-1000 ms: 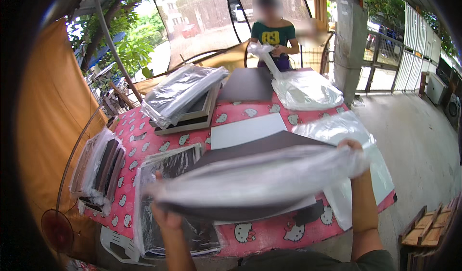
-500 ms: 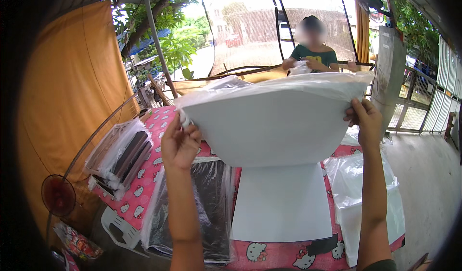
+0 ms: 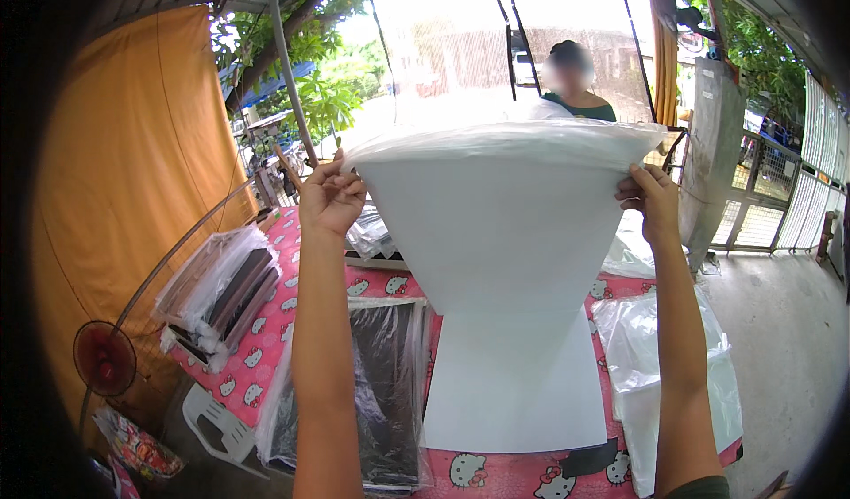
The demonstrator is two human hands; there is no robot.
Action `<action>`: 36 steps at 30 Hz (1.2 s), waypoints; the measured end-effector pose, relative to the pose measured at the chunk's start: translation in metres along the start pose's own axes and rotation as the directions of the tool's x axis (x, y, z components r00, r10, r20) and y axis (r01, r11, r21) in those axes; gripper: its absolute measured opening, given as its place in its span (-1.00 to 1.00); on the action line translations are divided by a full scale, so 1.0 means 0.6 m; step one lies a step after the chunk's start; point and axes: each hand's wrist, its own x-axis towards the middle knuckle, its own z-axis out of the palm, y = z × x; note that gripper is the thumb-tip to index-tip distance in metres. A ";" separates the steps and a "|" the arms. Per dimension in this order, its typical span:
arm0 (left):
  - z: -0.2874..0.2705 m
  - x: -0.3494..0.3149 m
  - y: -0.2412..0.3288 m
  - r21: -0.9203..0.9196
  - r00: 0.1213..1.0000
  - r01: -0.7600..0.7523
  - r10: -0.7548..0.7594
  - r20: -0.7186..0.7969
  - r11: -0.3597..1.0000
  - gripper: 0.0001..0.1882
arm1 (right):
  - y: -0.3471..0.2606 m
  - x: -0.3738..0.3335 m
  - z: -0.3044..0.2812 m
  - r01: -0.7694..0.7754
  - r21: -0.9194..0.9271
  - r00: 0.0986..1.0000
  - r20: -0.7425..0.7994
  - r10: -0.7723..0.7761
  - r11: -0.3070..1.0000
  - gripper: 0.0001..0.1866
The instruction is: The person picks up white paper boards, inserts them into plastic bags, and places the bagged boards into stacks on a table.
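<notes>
My left hand [image 3: 333, 200] and my right hand [image 3: 651, 201] are raised, each closed on an upper corner of a clear plastic bag [image 3: 505, 143]. With the bag, a large white sheet [image 3: 496, 224] hangs tilted between my hands; whether it is inside the bag or behind it I cannot tell. Its lower edge comes down over a second white sheet [image 3: 518, 384] lying flat on the table. Left of that sheet lies a dark panel in clear plastic [image 3: 385, 384]. To the right, folded clear plastic bags [image 3: 629, 344] lie under my right forearm.
The table wears a pink patterned cloth [image 3: 252, 357]. Plastic-wrapped dark panels [image 3: 221, 295] are stacked at its left end. Beside it are a white plastic chair [image 3: 217, 419] and a red fan [image 3: 104, 357]. Across the table is another person [image 3: 575, 92], partly hidden by the plastic.
Both hands have lifted the plastic bag and sheet higher and drawn slightly closer together. More of the sheet hangs below. The other person's hands are now hidden.
</notes>
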 end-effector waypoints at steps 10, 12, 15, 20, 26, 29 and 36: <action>0.069 0.018 -0.021 0.063 0.864 -0.283 0.283 -0.417 0.957 -0.64 | 0.013 0.032 0.010 0.001 -0.069 0.998 -0.055 -0.005 0.998 -0.76; 0.056 0.023 -0.028 0.144 0.901 -0.266 0.299 -0.313 0.953 -0.64 | 0.012 0.032 0.015 0.007 -0.077 0.998 -0.054 -0.011 0.997 -0.78; 0.038 0.028 -0.035 0.294 0.920 -0.197 0.280 -0.273 0.935 -0.65 | 0.012 0.031 0.015 0.000 -0.073 0.999 -0.052 -0.004 0.997 -0.79; -0.004 0.007 -0.099 0.522 0.910 -0.218 0.366 -0.197 0.824 -0.61 | 0.018 0.040 -0.032 -0.088 -0.194 0.992 0.076 0.105 0.977 -0.76; -0.094 -0.020 -0.149 0.994 0.747 -0.052 0.664 -0.025 0.095 -0.56 | 0.025 0.042 -0.034 0.225 -0.018 0.959 0.182 -0.218 0.974 -0.51; -0.124 -0.025 -0.181 0.964 0.644 -0.263 0.749 0.157 0.023 -0.59 | 0.048 0.033 -0.022 0.269 -0.013 0.958 0.102 -0.267 0.963 -0.69; -0.176 -0.057 -0.218 0.899 0.813 -0.241 0.582 -0.019 0.366 -0.87 | 0.152 -0.005 -0.071 0.070 0.043 0.995 0.061 -0.072 0.997 -0.74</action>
